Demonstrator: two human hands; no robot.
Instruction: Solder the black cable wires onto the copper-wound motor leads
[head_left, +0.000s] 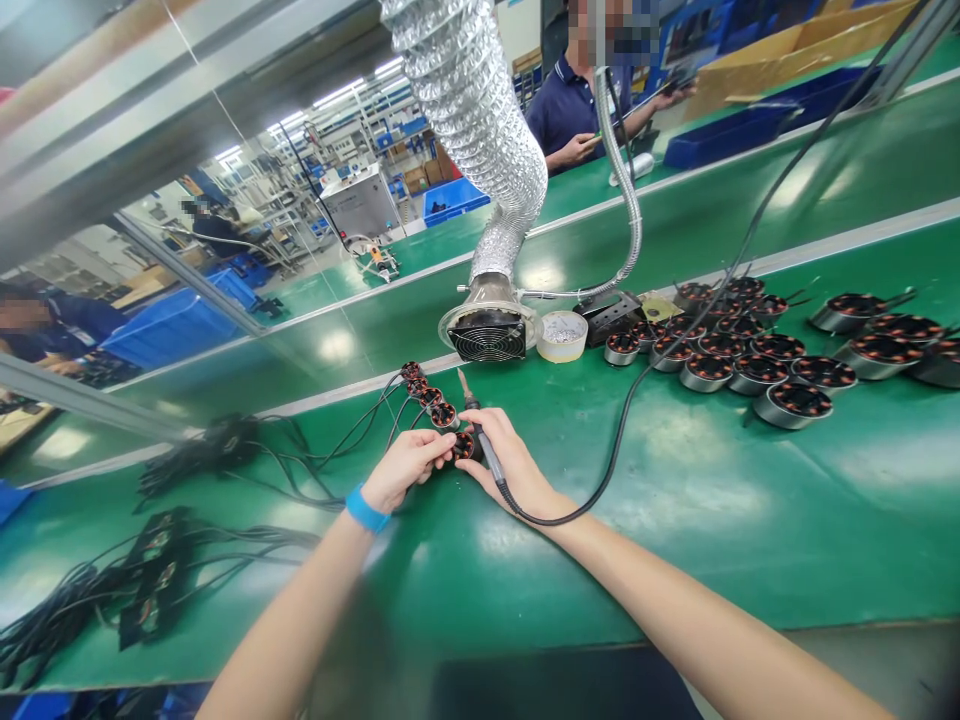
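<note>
My left hand (405, 467), with a blue band at the wrist, pinches the edge of a small round motor (464, 447) with copper windings. On the motor's other side is my right hand (519, 470), its thumb and fingers near or against the rim. A soldering iron (491, 456) rests in my right hand, its tip pointing away from me and its cord trailing over my forearm. Just beyond my fingers, several similar motors (443, 415) stand in a slanting row with black cables. Fingers hide part of the held motor.
A fume duct (487, 235) with a fan grille (489, 342) hangs ahead, beside a white tub (562, 337). Many metal-rimmed motors (793, 404) crowd the right. Bundled black cables (154, 570) lie left on the green bench (600, 600). A co-worker (570, 110) is across the bench.
</note>
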